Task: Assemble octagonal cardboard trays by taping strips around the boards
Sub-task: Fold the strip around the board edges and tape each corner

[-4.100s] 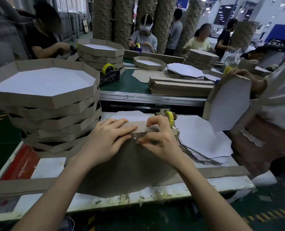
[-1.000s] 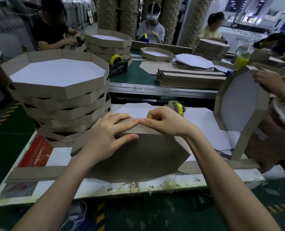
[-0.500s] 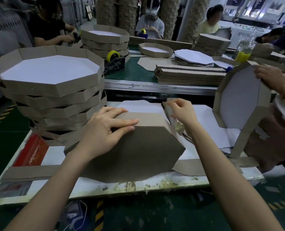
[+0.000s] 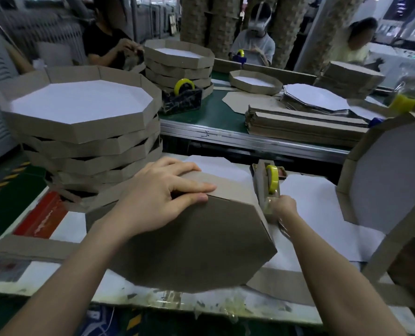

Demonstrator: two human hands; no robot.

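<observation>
Two hands in view, both mine. Left hand (image 4: 162, 197) lies on the top edge of the octagonal tray (image 4: 196, 248), fingers fairly straight and flat across the side strip (image 4: 230, 187), thumb pressed on the board's brown back. Tray stands on edge on the work table (image 4: 119, 293), tilted, brown back toward me. Right hand (image 4: 282, 207) is just right of the tray, at the front end of the tape dispenser (image 4: 265, 183) with its yellow roll. That hand is blurred, so I cannot tell whether the fingers pinch tape or hold nothing. Loose cardboard strip (image 4: 31, 248) lies flat along the near table edge, left side. White octagonal boards (image 4: 310, 202) lie flat beyond the right hand. Stack of finished trays (image 4: 85, 132) stands at left, just beside my tray. At right, a second tray (image 4: 390, 180) stands on edge, white inside facing me. Farther off, the green conveyor table (image 4: 216, 117) carries a second dispenser (image 4: 181, 99), a pile of strips (image 4: 303, 127), a pile of white boards (image 4: 315, 97) and more trays (image 4: 179, 61). Three people are behind it.
</observation>
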